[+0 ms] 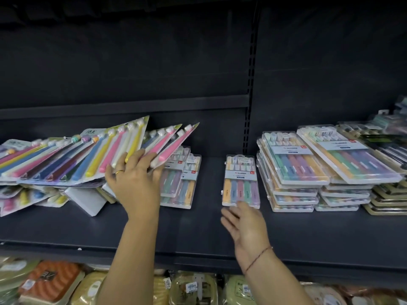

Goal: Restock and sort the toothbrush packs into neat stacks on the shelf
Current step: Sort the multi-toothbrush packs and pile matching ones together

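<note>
1. Firstly, the dark shelf (198,234) runs across the whole view from 9 to 3 o'clock.
2. At 9 o'clock a loose fan of long toothbrush cards (66,161) lies tilted over other packs.
3. At 3 o'clock the boxed toothbrush packs (293,168) stand in neat stacks, side by side.
4. Near the centre, towards 9 o'clock, a short stack (185,188) of the same boxes lies just beside the fan.
5. One single pack (241,181) lies flat alone at the centre, between the short stack and the neat stacks.
6. The left hand (134,179) has its fingers spread and touches the near edge of the fan.
7. The right hand (244,225) is flat and relaxed, with its fingertips at the near end of the single pack.
8. A gold ring (119,172) is on the left hand.
</note>
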The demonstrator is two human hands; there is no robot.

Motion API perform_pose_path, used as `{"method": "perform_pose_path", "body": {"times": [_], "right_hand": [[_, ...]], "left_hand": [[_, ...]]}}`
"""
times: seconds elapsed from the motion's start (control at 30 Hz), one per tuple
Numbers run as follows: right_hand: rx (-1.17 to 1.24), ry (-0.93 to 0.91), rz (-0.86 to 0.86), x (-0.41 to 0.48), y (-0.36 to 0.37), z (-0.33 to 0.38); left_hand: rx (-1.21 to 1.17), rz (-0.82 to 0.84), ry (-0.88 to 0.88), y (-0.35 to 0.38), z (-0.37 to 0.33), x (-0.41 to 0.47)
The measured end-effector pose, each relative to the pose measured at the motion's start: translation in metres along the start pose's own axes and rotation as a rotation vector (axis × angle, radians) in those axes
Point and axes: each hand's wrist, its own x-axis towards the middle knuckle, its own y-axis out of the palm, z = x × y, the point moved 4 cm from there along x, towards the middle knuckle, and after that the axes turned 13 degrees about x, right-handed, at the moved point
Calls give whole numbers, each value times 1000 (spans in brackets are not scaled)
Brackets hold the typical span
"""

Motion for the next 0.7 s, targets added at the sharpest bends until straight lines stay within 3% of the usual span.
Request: {"method": "perform_pose_path", "body": {"times": [0.27, 0.47, 0.7], "right_hand": [[-107, 412, 211, 14, 69, -55], [-322, 278, 223, 34, 101, -72], [-353, 93, 213, 23, 53, -33]], "left_hand": [[-14, -49, -37, 1, 7, 5], [12, -40, -18, 3, 5, 4], [3, -45, -9, 2, 5, 4]]}}
